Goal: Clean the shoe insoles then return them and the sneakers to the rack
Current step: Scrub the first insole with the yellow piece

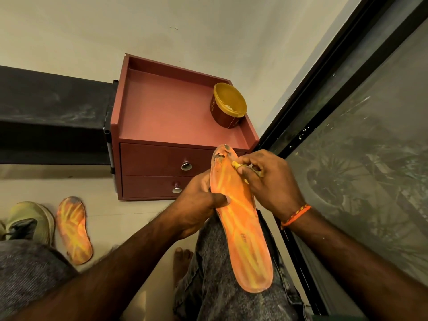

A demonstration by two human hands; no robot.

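1. Right hand (266,179) pinches a small yellow scrap (236,165) against the insole (240,228) near its worn toe end.
2. Left hand (199,205) grips the insole's left edge, thumb across its face.
3. The insole runs lengthwise away along the knee (215,262), heel nearest, between both hands.

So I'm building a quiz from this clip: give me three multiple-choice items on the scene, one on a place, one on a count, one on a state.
1. Where is the second insole?
A. on the floor beside the sneaker
B. in the top drawer
C. on the cabinet top

2. How many drawer knobs show on the cabinet?
A. one
B. two
C. four

3. The held insole is:
A. folded double
B. worn at the toe
C. spotless

Answers: 1 A, it lies flat on the floor. 2 B, one per drawer front. 3 B, grey patches near the right hand; left hand grips its edge.
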